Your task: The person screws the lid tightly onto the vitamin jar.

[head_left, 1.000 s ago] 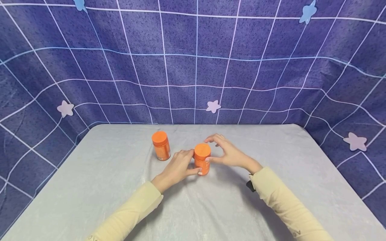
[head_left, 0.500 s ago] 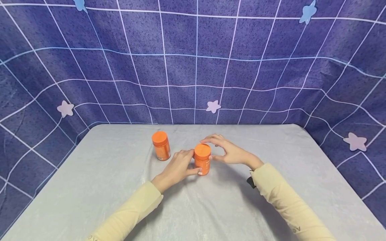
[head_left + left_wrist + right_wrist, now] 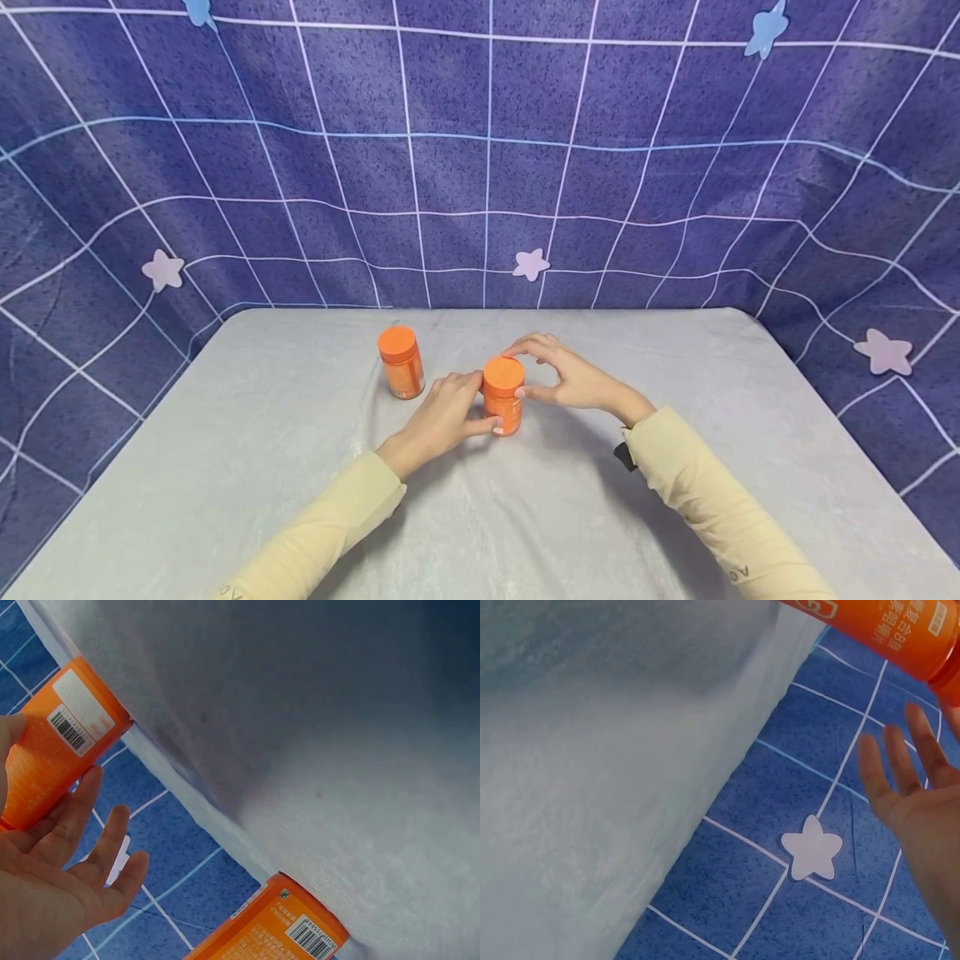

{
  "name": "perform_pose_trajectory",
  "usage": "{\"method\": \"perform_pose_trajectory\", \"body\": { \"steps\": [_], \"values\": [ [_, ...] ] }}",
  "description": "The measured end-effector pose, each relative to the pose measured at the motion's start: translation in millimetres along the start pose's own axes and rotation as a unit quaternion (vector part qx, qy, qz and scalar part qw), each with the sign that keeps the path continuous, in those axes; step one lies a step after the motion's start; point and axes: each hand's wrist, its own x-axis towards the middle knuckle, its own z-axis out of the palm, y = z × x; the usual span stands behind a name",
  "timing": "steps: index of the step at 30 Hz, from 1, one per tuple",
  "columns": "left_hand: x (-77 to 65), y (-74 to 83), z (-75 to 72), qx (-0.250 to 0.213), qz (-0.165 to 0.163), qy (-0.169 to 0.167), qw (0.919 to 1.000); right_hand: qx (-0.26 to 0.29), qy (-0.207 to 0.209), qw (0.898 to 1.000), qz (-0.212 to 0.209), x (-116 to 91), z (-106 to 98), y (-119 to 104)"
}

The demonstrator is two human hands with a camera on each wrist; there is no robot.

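An orange plastic bottle (image 3: 508, 410) stands upright on the table near the middle, capped with an orange lid (image 3: 503, 375). My left hand (image 3: 441, 419) grips its body from the left, thumb in front. At the lid's right side, my right hand (image 3: 572, 379) has its thumb at the near edge and its fingertips at the far edge, pinching it. The left wrist view shows a barcode label on the held bottle (image 3: 52, 761), with the other fingers spread away from it. Pale printed characters face the right wrist view on the bottle (image 3: 889, 630).
A second orange bottle (image 3: 403, 371) with its lid on stands left of the held one, beyond my left hand. Pale grey cloth (image 3: 247, 433) covers the table. Behind it hangs a blue curtain (image 3: 450, 175) with a white grid and stars.
My right hand has turned slightly around the lid, its fingertips moving left along the far edge and its thumb slightly up. The left hand and both bottles hold their places.
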Motion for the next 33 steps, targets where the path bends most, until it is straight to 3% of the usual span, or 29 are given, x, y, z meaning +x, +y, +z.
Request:
{"method": "perform_pose_trajectory", "body": {
  "steps": [8,15,33],
  "values": [
    [0.8,0.3,-0.5,0.000,0.003,0.003,1.0000,0.006,0.042,0.998,0.043,-2,10,0],
    [0.5,0.7,-0.2,0.001,0.006,0.009,0.9999,0.018,0.048,0.997,0.064,-2,13,-1],
    [0.2,0.2,-0.5,-0.003,-0.001,-0.001,1.0000,0.004,-0.033,0.999,0.013,0,-3,4]
  ]
}}
